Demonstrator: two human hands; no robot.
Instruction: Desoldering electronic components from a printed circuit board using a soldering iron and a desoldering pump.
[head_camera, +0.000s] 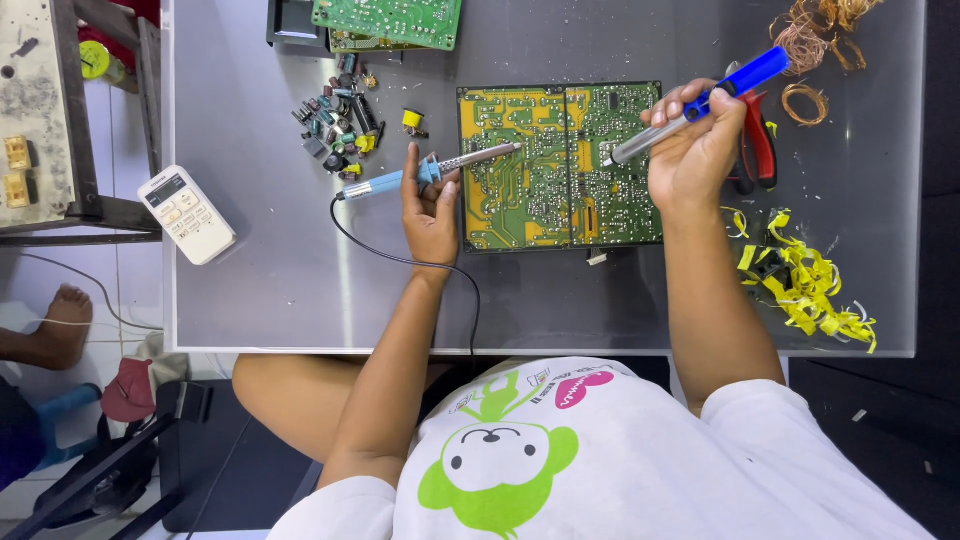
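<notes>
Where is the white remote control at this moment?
The white remote control lies near the grey table's left edge, left of the left hand and below the pile of loose components.

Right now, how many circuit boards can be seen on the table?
3. One large green and yellow board lies between the left hand and right hand. Two more overlap at the top edge: a green board and a yellowish board mostly hidden beneath it.

Green-and-yellow circuit board (560, 165); light-blue-handled soldering iron (430, 172); blue-and-silver desoldering pump (700, 100); white remote (186, 214); yellow tape scraps (805, 280); red-handled pliers (757, 150).
</notes>
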